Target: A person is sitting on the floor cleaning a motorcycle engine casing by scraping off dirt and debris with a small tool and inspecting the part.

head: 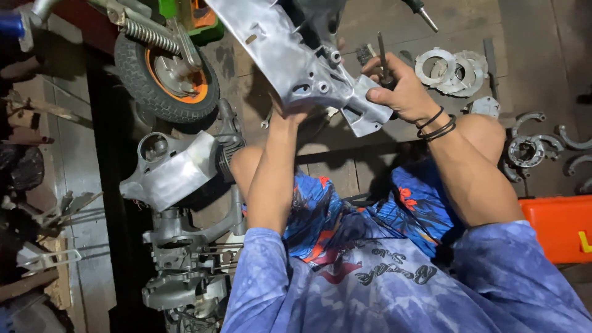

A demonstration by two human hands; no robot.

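A large silver cast-metal engine casing [290, 55] is held up over my lap, slanting from upper left to lower right. My left hand [285, 117] supports it from below, its fingers hidden behind the metal. My right hand [401, 89] grips a thin dark tool [382, 58] that points upward beside the casing's lower end. Black bands circle my right wrist.
A small wheel with an orange rim [166, 77] lies at upper left. Grey engine parts [172, 172] sit on the floor to my left. Round metal plates [453, 71] and curved brake-shoe pieces [533, 148] lie at right, near an orange box [558, 225].
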